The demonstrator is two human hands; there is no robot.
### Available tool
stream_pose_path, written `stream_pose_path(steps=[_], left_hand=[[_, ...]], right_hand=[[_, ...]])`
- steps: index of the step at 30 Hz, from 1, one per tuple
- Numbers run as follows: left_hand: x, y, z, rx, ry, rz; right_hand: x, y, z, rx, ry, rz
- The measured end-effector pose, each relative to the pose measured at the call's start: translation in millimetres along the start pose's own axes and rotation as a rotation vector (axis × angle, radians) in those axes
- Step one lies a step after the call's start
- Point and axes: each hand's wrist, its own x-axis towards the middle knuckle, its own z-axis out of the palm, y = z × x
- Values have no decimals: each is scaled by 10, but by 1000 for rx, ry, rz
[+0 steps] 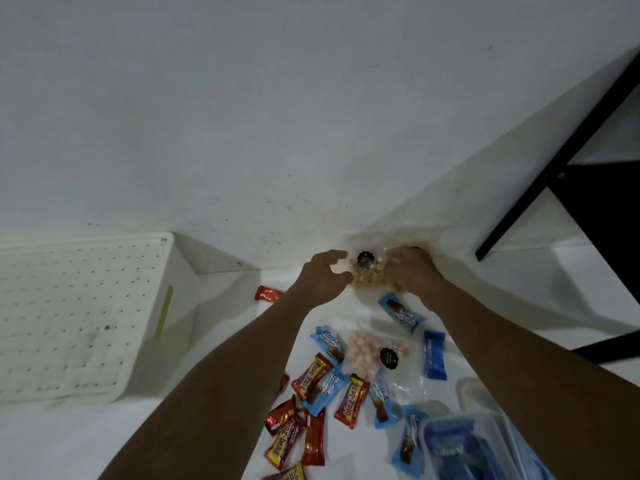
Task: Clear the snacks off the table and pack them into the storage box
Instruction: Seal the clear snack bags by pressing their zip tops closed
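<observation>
The fingers of the right hand (412, 271) are curled onto the clear snack bag (367, 271). Those of the left hand (323, 277) are curved at its left edge, grip undetermined. The bag is located at the far edge of the counter (360, 310), against the wall. Wrapped bars (351, 400) are scattered nearer.

A clear bag of pale nuts (367, 273) lies beyond scattered red bars (351, 400) and blue packs (434, 355).

Bare table (228, 327) between box (79, 306) and snacks (349, 400)
</observation>
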Motion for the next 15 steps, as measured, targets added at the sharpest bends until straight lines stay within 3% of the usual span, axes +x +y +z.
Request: stream_pose_path(steps=[6, 11, 15], left_hand=[[-736, -431, 17, 37, -319, -123], [-1493, -797, 107, 443, -447, -107], [-1967, -1172, 104, 547, -503, -40]], right_hand=[[-810, 250, 231, 69, -168, 86], [-1601, 538, 624, -196, -322, 66], [-2207, 786, 890, -145, -420, 214]])
